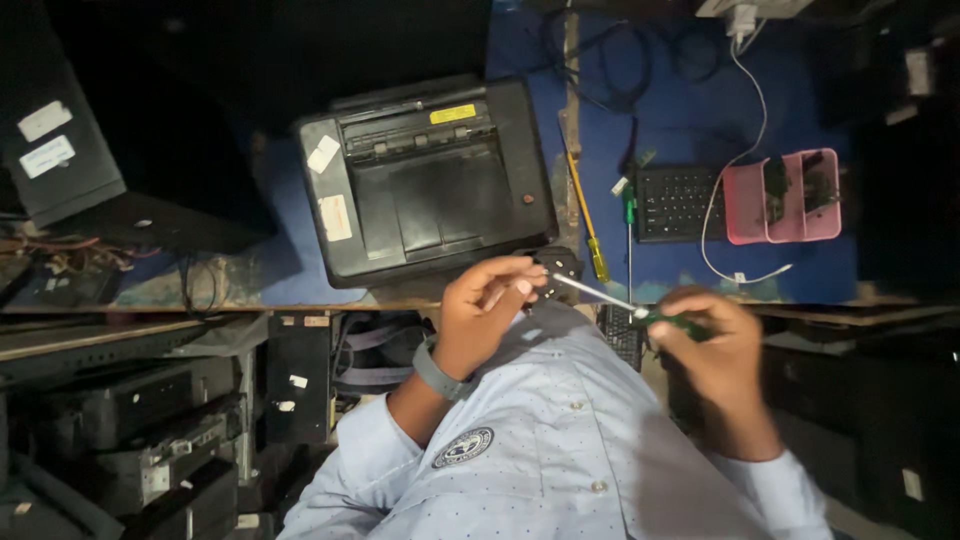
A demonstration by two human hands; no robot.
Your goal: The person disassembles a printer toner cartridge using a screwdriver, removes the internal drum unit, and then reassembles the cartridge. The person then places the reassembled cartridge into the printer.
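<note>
My left hand (487, 300) grips a small black part (558, 270) just in front of the desk edge; a grey watch sits on that wrist. My right hand (712, 345) is closed around the green handle of a screwdriver (612, 298). Its metal shaft points left and its tip meets the black part. Both hands hover over my lap, above my light blue dotted shirt. A black printer (430, 180) rests on the blue desk right behind my left hand.
On the desk lie a yellow-handled screwdriver (586, 220), a green-handled tool (629, 210), a small black keyboard (676, 203), a pink tray (782, 197) with black parts, and a white cable (748, 110). Stacked dark machines (130, 440) stand on the floor at left.
</note>
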